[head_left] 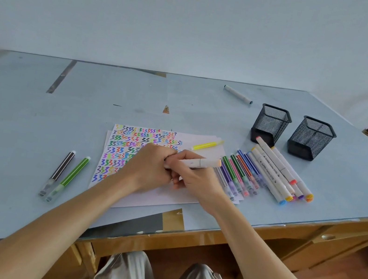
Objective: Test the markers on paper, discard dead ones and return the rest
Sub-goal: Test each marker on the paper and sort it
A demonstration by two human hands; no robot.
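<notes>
Now both hands' fingers (182, 161) grip the white marker (198, 162) above the paper (168, 195).

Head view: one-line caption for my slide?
Both hands grip a white marker over scribble-covered paper.

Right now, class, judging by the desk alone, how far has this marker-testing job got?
Well under way. Done: the paper is thick with coloured squiggles, and two pens lie apart on the left. In hand: the left hand and right hand both hold a white marker over the sheet. Left: the row of markers beside the paper must still go back; both mesh pots look empty.
</notes>
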